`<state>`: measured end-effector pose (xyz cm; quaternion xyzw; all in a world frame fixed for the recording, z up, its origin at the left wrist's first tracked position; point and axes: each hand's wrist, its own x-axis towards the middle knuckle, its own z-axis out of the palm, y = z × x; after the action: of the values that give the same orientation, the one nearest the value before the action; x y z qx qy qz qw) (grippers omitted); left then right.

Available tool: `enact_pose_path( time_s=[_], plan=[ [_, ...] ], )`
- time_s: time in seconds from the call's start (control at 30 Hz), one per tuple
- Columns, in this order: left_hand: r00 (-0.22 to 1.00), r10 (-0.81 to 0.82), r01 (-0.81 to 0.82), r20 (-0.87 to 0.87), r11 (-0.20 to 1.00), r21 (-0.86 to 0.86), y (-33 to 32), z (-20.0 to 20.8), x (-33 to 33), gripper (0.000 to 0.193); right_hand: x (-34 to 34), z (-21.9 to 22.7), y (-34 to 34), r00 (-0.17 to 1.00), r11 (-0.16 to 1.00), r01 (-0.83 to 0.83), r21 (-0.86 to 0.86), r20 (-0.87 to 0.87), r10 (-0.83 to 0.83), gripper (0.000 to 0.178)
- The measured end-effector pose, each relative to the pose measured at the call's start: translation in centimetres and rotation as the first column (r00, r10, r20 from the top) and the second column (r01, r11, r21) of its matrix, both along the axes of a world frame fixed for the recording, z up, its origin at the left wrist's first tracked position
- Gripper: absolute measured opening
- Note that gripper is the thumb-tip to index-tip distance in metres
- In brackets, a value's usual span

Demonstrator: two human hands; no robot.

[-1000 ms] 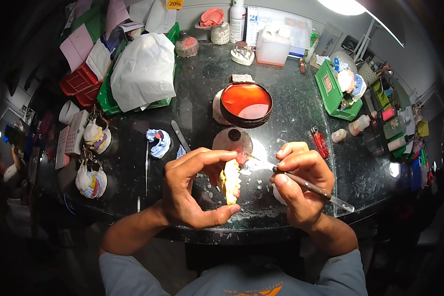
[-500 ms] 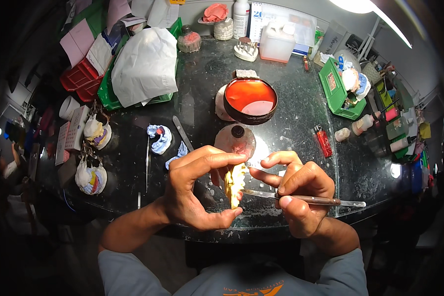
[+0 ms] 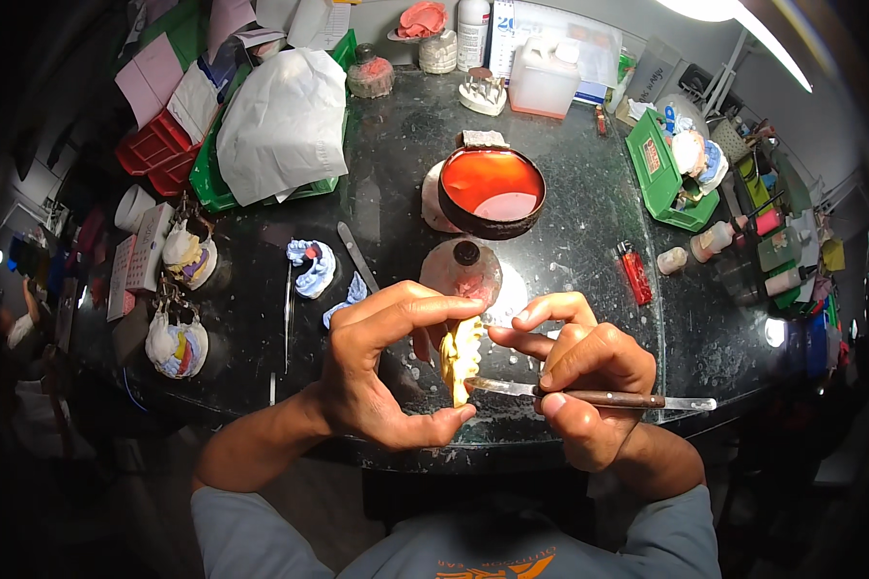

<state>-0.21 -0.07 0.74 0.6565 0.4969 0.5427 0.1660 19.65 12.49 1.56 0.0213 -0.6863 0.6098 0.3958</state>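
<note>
A yellow dental model (image 3: pixel 461 359) stands on edge between the thumb and fingertip of my left hand (image 3: pixel 372 362), its row of tooth shapes turned to the right. My right hand (image 3: pixel 599 372) grips a wax knife (image 3: pixel 613 397) by its dark wooden handle, held almost level. The knife's metal blade tip reaches the lower part of the model; whether it touches is hard to tell. Just beyond my fingers sits a glass spirit lamp (image 3: pixel 463 275) with a dark top. Behind it a round dark pan (image 3: pixel 492 230) holds glossy red-orange material.
Left are a blue dental piece (image 3: pixel 314 275), a metal spatula (image 3: pixel 356 253) and articulated casts (image 3: pixel 179 347). A red lighter (image 3: pixel 633 274) lies right, before a green box (image 3: pixel 661 179) holding casts. White sheeting (image 3: pixel 285 130) covers a green tray. A plastic bottle (image 3: pixel 544 82) stands at the back.
The knife has tilted slightly, its blade tip sitting a little lower against the model. My left hand and the model have hardly moved; the view has shifted slightly.
</note>
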Motion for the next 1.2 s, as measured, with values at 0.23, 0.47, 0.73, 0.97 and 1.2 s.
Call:
enact_pose_path(
  time_s=[0.23,0.47,0.73,0.97,1.2],
  plan=[
    [1.0,-0.007,0.007,-0.003,1.0,0.0,0.0,0.1,0.0,0.072,0.0,0.4,0.0,1.0,1.0,-0.009,0.03,-0.007,0.01,0.009],
    [1.0,-0.008,0.008,-0.002,1.0,0.004,0.0,0.1,-0.1,0.072,0.0,0.4,-0.1,1.0,1.0,-0.02,-0.001,-0.006,0.02,0.012],
    [0.995,0.083,-0.09,0.061,0.989,0.12,-0.2,-0.5,0.0,0.075,0.0,-0.4,-0.1,0.971,0.969,0.234,0.074,0.034,-0.237,0.018],
    [0.985,0.173,-0.175,0.028,0.969,0.173,-0.6,-0.6,-0.3,0.077,-1.1,-0.6,-0.6,0.957,0.953,0.269,-0.141,0.151,-0.248,0.022],
    [0.983,0.18,-0.184,0.038,0.959,0.218,0.0,-0.4,0.0,0.069,-1.1,-0.8,-0.4,0.94,0.95,0.283,-0.13,0.233,-0.248,0.026]
  ],
)
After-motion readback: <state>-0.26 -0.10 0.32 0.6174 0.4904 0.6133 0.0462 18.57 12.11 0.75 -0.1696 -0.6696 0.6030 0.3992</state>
